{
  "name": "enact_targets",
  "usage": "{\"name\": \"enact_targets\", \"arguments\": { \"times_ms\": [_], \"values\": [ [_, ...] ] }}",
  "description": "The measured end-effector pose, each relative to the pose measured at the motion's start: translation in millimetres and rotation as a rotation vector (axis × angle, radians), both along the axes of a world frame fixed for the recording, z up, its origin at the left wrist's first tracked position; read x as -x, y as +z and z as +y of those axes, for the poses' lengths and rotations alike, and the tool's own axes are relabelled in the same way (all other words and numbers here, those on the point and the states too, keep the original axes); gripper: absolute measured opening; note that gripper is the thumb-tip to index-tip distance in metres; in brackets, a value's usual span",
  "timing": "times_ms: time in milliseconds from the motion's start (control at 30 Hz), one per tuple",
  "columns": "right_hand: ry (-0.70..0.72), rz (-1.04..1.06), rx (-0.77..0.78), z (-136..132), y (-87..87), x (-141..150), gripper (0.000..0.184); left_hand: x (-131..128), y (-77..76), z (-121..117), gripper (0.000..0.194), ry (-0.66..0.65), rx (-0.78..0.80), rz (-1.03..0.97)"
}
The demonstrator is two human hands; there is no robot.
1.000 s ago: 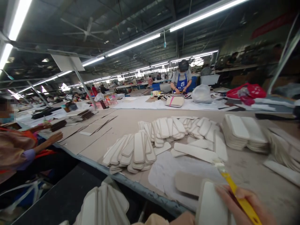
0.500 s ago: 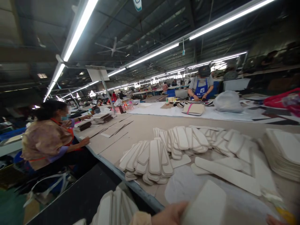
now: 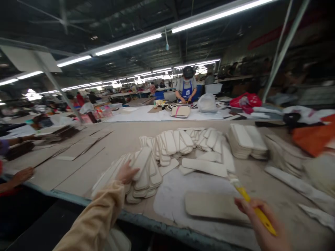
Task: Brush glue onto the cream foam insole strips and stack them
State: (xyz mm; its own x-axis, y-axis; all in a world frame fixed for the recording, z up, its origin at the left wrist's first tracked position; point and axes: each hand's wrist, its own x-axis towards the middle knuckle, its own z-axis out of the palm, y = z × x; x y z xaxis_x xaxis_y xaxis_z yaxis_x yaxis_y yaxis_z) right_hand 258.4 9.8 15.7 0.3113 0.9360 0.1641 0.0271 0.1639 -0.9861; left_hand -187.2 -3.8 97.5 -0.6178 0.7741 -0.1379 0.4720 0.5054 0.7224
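My left hand (image 3: pixel 127 173) reaches over a fanned pile of pale, round-cornered flat panels (image 3: pixel 145 186). Its thumb and fingers close on the edge of a tilted top panel (image 3: pixel 143 161); motion blurs the fingertips. In my right hand (image 3: pixel 264 218) is a paintbrush (image 3: pixel 244 192) with a yellow handle, its pale bristles pointing up and away from me. Under and left of that hand, one beige panel (image 3: pixel 211 205) lies flat on a white sheet (image 3: pixel 170 190). Beyond the bristles lies a long pale strip (image 3: pixel 205 167).
More loose panels (image 3: pixel 170 141) fan across the table behind. Neat stacks (image 3: pixel 247 139) stand at the right, near an orange cloth (image 3: pixel 314 137). A co-worker in a blue apron (image 3: pixel 187 90) stands across the table; another person's hand (image 3: pixel 23 176) rests at the left edge.
The view has turned right. My left hand has left the panel it held low in front and moved to the pile. That panel now lies on the sheet, and the brush shows in my right hand.
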Motion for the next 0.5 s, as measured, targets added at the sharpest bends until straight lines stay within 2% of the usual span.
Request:
{"name": "enact_targets", "arguments": {
  "times_ms": [33,100,167,200,233,300,400,500],
  "values": [
    [0.024,0.036,0.02,-0.7,3.3,0.1,0.035,3.8,-2.9,-2.3,0.081,0.002,0.049,0.068],
    [0.028,0.059,0.039,0.5,6.3,-2.3,0.035,6.5,-12.5,-7.4,0.069,-0.078,0.195,0.456],
    [0.024,0.044,0.024,3.9,5.3,-7.6,0.033,-2.4,-27.9,-12.1,0.063,-0.137,0.079,0.775],
    [0.024,0.035,0.013,5.7,4.0,-10.8,0.032,-13.1,-37.5,-14.6,0.061,-0.183,-0.007,0.833],
    [0.03,0.029,0.007,7.1,2.4,-13.8,0.032,-28.1,-48.2,-17.3,0.059,-0.26,-0.1,0.825],
    [0.063,0.025,0.015,8.4,-0.4,-17.5,0.032,-68.0,-71.0,-22.3,0.058,-0.491,-0.236,0.664],
    [0.16,0.036,0.062,6.1,-3.1,-13.8,0.033,-131.6,-103.1,-23.9,0.072,-0.805,-0.297,0.441],
    [0.264,0.067,0.111,-0.1,-3.6,1.0,0.033,-169.9,-123.9,-17.6,0.088,-0.893,-0.276,0.296]
  ]
}}
